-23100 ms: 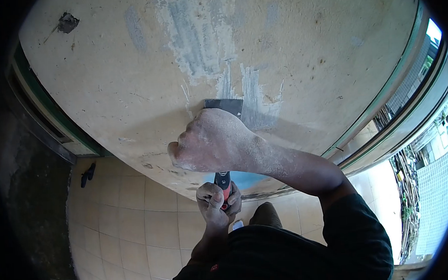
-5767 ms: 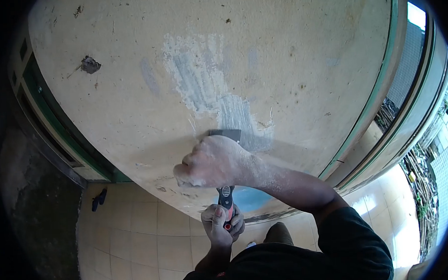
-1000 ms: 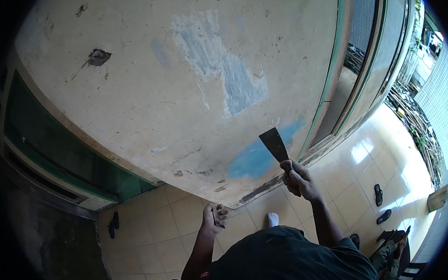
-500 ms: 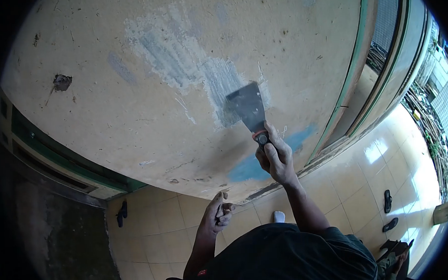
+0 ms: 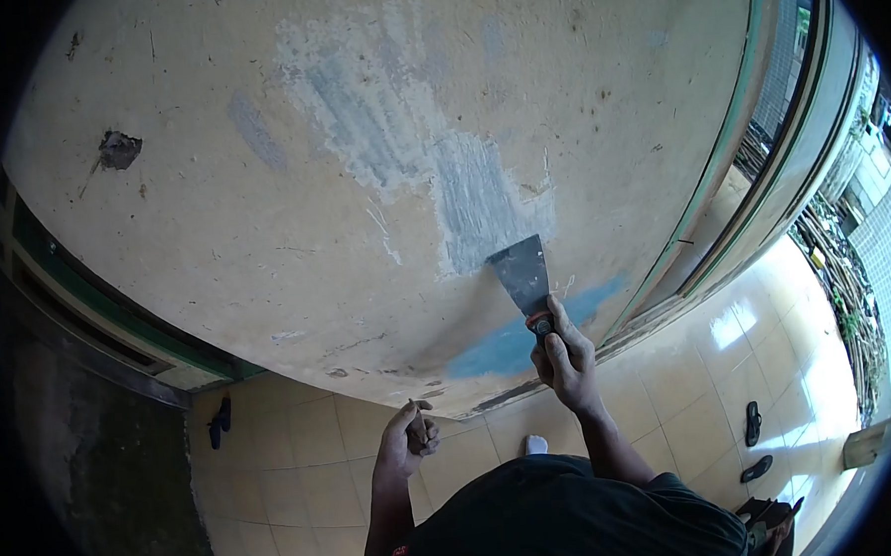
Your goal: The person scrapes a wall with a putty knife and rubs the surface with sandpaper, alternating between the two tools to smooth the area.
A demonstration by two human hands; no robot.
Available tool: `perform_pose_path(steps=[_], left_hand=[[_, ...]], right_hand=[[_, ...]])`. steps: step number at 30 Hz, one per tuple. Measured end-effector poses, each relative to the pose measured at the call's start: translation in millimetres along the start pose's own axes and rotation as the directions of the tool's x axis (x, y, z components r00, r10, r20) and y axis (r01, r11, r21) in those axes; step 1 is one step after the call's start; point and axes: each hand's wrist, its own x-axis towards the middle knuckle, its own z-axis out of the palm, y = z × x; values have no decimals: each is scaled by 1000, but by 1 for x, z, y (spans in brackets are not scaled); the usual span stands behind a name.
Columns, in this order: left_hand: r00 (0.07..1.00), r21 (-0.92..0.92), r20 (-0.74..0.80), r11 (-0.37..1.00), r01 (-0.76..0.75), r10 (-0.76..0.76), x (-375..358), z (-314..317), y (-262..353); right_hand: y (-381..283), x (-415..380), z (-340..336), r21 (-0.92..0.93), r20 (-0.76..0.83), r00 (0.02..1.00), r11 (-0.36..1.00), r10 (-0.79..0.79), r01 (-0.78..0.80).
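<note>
My right hand (image 5: 569,362) is wrapped round the dark handle of a putty knife (image 5: 523,273), thumb along the near side. Its broad grey blade lies at the lower edge of a scraped whitish-grey patch (image 5: 477,199) on the beige wall (image 5: 215,228). Below the blade, a blue painted patch (image 5: 498,350) shows on the wall. My left hand (image 5: 405,441) is lower down, near the wall's bottom edge, with its fingers curled closed. Something thin and greyish may be between the fingers, but I cannot make it out.
A dark hole (image 5: 120,150) marks the wall at the left. Yellowish tiles (image 5: 303,433) cover the floor, with dark sandals (image 5: 753,424) at the right and dark footwear (image 5: 219,422) at the left. A green-edged frame (image 5: 746,96) stands at the right.
My right hand has drawn the putty knife downward, from within the scraped patch to its lower edge. My left hand has shifted slightly left and down, still closed. The camera view has shifted a little.
</note>
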Motion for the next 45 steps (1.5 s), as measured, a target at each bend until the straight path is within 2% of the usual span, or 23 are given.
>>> perform_pose_path(steps=[5, 8, 12, 14, 16, 18, 20, 21, 23, 25, 26, 28, 29, 30, 31, 33, 35, 36, 37, 39, 42, 44, 45], left_hand=[[998, 125, -44, 991, 48, -43, -9, -4, -6], [997, 102, 2, 992, 74, -75, -17, -8, 0], [997, 32, 62, 999, 39, -41, -33, -8, 0], [993, 129, -83, 989, -73, 84, -48, 12, -1], [987, 201, -76, 972, -123, 140, -55, 20, 0], [977, 274, -53, 944, -185, 207, -60, 19, 0], [927, 355, 23, 864, -358, 375, -58, 12, 4], [927, 360, 42, 860, -363, 374, -60, 21, 9], [872, 399, -58, 812, -426, 486, -68, 53, 20], [845, 382, -14, 784, -490, 535, -59, 71, 24], [809, 378, 13, 746, -548, 587, -57, 81, 25], [830, 343, -46, 789, -509, 556, -57, 102, 29], [813, 268, 85, 772, -576, 576, -56, 110, 31], [769, 185, 215, 748, -637, 602, -54, 120, 35], [760, 181, 194, 739, -649, 620, -54, 134, 38], [650, 397, 283, 530, -749, 705, -56, 167, 46], [391, 682, 389, 24, -731, 834, -40, 185, 58], [333, 643, 381, 12, -766, 862, -37, 204, 63], [275, 603, 368, -3, -798, 888, -35, 225, 70], [144, 578, 397, -126, -806, 906, -23, 257, 87], [46, 697, 359, -235, -677, 932, -9, 294, 105], [-39, 882, 415, -413, -227, 909, 4, 297, 112], [-134, 861, 403, -424, -281, 905, 13, 298, 113]], right_hand=[[-36, 31, 24, -11, 9, 995, 995, -95, 95], [-31, 25, 25, 25, -3, 992, 992, -122, 122], [-18, 4, 21, 19, -62, 998, 1000, -23, 25], [-31, 22, 34, -52, -80, 991, 993, -106, 102], [-49, 41, 47, -89, -33, 966, 963, -258, 254], [-55, 44, 50, -142, -41, 953, 946, -301, 292], [-58, 37, 52, -199, -55, 933, 919, -356, 339], [-57, 22, 48, -217, -73, 953, 937, -295, 273], [-43, -12, 32, -250, -123, 975, 957, -183, 147], [-25, -46, 7, -277, -146, 981, 957, -132, 87], [-18, -64, -5, -233, -236, 970, 972, -55, -2], [-11, -96, -26, -135, -365, 930, 985, 49, -105], [-13, -110, -36, -114, -401, 911, 982, 92, -150], [-15, -120, -48, -93, -433, 892, 978, 130, -188], [-19, -130, -59, -93, -452, 879, 971, 154, -218], [-22, -139, -80, -66, -497, 855, 976, 150, -209], [-18, -144, -108, -41, -474, 856, 967, 204, -253], [-17, -142, -122, -16, -484, 838, 955, 251, -295], [-20, -135, -128, -68, -466, 867, 970, 177, -234], [-31, -125, -149, -71, -385, 898, 964, 211, -257], [-36, -119, -186, -72, -278, 924, 954, 262, -292], [-40, -114, -204, -98, -182, 959, 966, 218, -238], [-40, -113, -213, -122, -154, 961, 961, 230, -249]])
